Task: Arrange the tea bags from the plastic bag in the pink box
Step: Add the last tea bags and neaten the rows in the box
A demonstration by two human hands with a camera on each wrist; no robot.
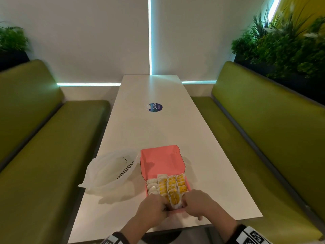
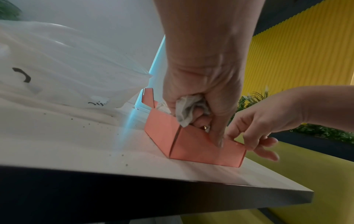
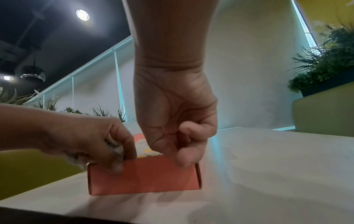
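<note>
The pink box (image 1: 161, 161) stands open near the table's front edge, its lid tilted back. Rows of tea bags (image 1: 171, 185), white with yellow tags, fill its tray. My left hand (image 1: 166, 206) is at the near left end of the box. Its curled fingers grip a crumpled white tea bag (image 2: 186, 109), and its thumb lies against the front wall (image 2: 201, 150). At the near right corner, my right hand (image 1: 184, 202) pinches the box rim (image 3: 145, 177). The slack translucent plastic bag (image 1: 110, 171) lies just left of the box.
The long white table (image 1: 158, 129) carries a round blue sticker (image 1: 155, 107) farther out. Green benches (image 1: 44, 138) flank both sides, with plants behind them. Dark specks dot the tabletop (image 2: 86, 125) near the bag. The table's front edge is right below my wrists.
</note>
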